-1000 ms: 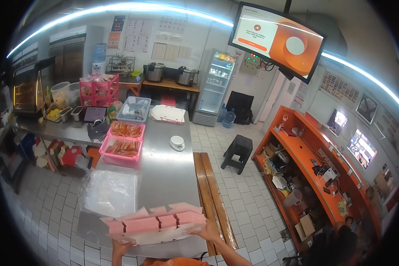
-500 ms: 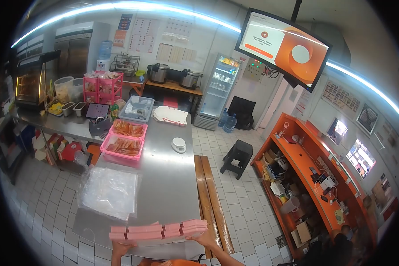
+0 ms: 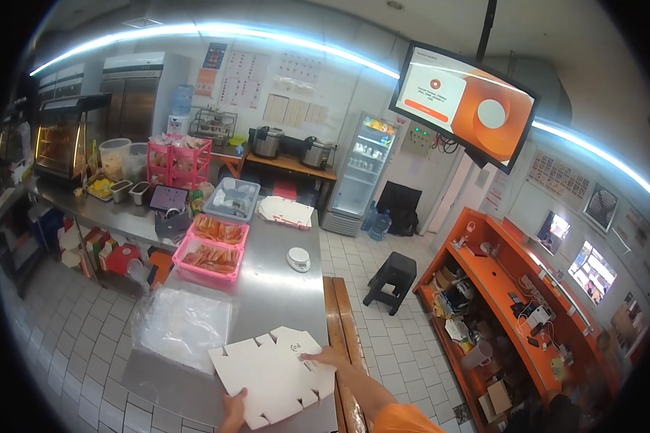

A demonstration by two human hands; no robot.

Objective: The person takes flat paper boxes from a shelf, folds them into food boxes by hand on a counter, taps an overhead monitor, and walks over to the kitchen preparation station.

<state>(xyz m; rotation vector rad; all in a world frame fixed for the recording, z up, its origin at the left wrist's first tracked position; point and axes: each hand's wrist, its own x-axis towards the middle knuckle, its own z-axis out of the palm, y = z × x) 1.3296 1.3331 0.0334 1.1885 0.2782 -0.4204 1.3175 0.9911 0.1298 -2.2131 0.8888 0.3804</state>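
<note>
A flat, unfolded white cardboard box [image 3: 271, 379], with slotted edges and a small dark print, lies tilted over the near end of the steel table. My left hand [image 3: 232, 410] grips its lower left edge, thumb on top and the other fingers hidden underneath. At the right edge my right hand [image 3: 326, 358] holds it, with the thumb or a finger pressed on the printed face. Whether several sheets are stacked here cannot be seen from above. Just beyond lies a clear plastic bag [image 3: 180, 328] with white sheets inside.
Pink baskets [image 3: 208, 268] of orange-brown packets stand farther along the steel table [image 3: 271, 296]. A white scale [image 3: 298, 259], a pile of white cardboard [image 3: 285, 212] and a blue-grey tub [image 3: 231, 198] are there too. A wooden bench [image 3: 344, 317] runs along the right side.
The cardboard was held on edge as a stack with pink sides towards me; now it lies flatter, white printed face up. My right hand has moved up and inward over its edge.
</note>
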